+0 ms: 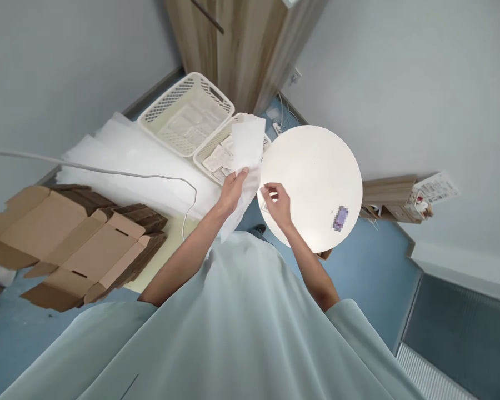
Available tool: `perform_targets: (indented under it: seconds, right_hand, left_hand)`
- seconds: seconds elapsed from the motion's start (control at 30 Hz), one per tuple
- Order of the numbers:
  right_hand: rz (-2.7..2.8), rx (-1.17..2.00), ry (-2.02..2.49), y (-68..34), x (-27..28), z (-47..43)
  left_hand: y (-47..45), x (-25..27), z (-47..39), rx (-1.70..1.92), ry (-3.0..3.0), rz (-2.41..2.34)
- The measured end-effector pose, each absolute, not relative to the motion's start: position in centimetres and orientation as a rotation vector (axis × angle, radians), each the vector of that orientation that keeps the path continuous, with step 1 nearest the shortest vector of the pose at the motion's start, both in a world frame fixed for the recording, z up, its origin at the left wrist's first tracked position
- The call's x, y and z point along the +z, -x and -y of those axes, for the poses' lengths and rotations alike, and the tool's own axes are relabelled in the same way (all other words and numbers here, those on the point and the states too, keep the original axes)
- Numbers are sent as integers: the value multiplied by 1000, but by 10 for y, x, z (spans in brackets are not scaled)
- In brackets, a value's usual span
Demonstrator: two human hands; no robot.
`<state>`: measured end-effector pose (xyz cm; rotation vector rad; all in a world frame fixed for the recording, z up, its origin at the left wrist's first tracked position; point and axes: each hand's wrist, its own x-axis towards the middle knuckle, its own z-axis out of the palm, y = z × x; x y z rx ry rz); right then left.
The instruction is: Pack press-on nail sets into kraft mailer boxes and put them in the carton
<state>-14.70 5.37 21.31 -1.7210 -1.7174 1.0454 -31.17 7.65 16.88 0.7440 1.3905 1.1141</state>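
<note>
A white sheet that looks like thin packing foam [249,141] stands up from my left hand [232,191], its thumb and fingers closed on it. The lower part of the sheet hangs down toward my shirt. My right hand [278,203] is over the left edge of the round white table [312,166], thumb and fingertips pinched together. Whatever is between those fingertips is too small to make out. A small pale item [264,206] shows just below them at the table edge. Behind the sheet stands a white basket [200,158] with several flat, clear-wrapped packets [217,160].
A second white basket [144,119] holds more clear packets. White foam sheets [108,147] lie at left, with a grey cable [150,176] across them. Flattened cardboard boxes [83,250] are stacked nearer me. A blurred purple item [340,218] lies on the table.
</note>
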Motion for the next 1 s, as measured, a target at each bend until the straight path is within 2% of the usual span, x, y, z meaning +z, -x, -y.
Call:
perform_targets:
  seconds: [0.1, 0.23, 0.37, 0.57, 0.73, 1.0]
  right_hand:
    - [1360, 1077, 1817, 98, 207, -64]
    - [1146, 1272, 1843, 45, 202, -54]
    - [941, 1424, 1678, 7, 196, -25]
    - [650, 1298, 1568, -61, 178, 8]
    - [567, 1238, 1564, -113, 167, 22]
    - [507, 1232, 1657, -153, 138, 1]
  left_hand:
    - [280, 179, -80, 984, -705, -1170]
    - [239, 184, -82, 752, -715, -1037]
    - [194, 184, -82, 644, -755, -963]
    - [145, 180, -92, 466, -817, -1017]
    - [116, 170, -109, 467, -922, -992]
    - [76, 144, -112, 560, -1074, -1393]
